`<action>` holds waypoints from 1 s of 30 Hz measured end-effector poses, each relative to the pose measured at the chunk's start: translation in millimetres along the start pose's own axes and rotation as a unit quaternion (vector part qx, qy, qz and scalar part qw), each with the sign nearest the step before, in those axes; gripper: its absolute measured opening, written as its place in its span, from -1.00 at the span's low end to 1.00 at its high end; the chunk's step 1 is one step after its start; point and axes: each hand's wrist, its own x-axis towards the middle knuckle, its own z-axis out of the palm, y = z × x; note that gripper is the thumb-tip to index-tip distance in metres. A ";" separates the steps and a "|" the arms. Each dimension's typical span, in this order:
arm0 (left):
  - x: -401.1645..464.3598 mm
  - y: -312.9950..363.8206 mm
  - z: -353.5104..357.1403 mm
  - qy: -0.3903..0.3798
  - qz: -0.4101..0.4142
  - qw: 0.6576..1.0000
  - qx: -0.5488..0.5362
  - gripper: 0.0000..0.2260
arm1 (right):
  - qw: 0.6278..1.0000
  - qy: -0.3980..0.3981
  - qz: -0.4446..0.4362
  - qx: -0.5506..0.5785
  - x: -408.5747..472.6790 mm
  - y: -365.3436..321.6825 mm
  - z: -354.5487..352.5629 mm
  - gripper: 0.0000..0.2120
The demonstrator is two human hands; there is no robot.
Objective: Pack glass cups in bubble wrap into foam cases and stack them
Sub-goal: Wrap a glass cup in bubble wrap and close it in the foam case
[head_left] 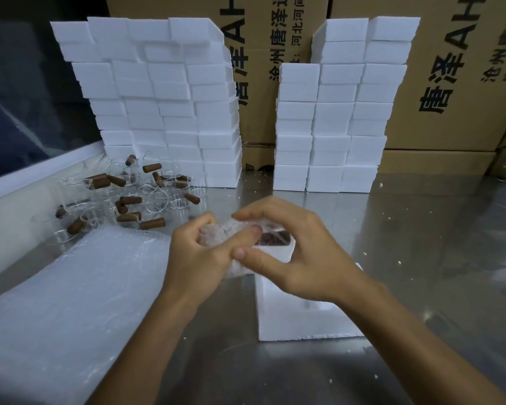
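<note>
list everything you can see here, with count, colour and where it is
foam cases: two tall stacks, white, back of table
foam case: one, white, under the hands
foam case: one, white, open, under the right hand
wrapped cup: one, clear wrap, held in both hands
glass cups: many, clear with brown handles, heaped at left
bubble wrap: a pile of sheets, translucent white, front left
cardboard boxes: several, brown, behind the stacks
table: one, shiny metal
left hand, right hand: gripping the wrapped cup

White foam cases point(158, 106), brown cup handles point(152, 223).
</note>
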 end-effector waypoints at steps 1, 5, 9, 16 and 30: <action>0.0 0.0 0.3 -0.011 -0.032 0.999 -0.039 -0.41 | 0.999 -0.036 0.008 -0.009 -0.5 0.2 -0.8 -0.54; -0.7 1.5 -1.2 -0.100 -0.115 0.983 -0.100 -0.55 | 0.992 -0.094 0.056 -0.063 -0.1 -1.2 0.8 -0.40; 0.4 4.4 -2.6 -0.174 -0.181 0.953 -0.169 -0.46 | 0.987 -0.093 0.129 -0.012 0.0 -2.1 -4.0 -0.51; 0.1 9.3 -4.3 -0.202 -0.169 0.915 -0.307 -0.61 | 0.931 -0.077 0.217 0.284 1.2 2.9 -12.9 -0.73; 1.0 4.8 -2.8 -0.249 -0.144 0.914 -0.287 -0.43 | 0.838 -0.117 0.258 0.467 -0.4 14.5 -19.8 -0.66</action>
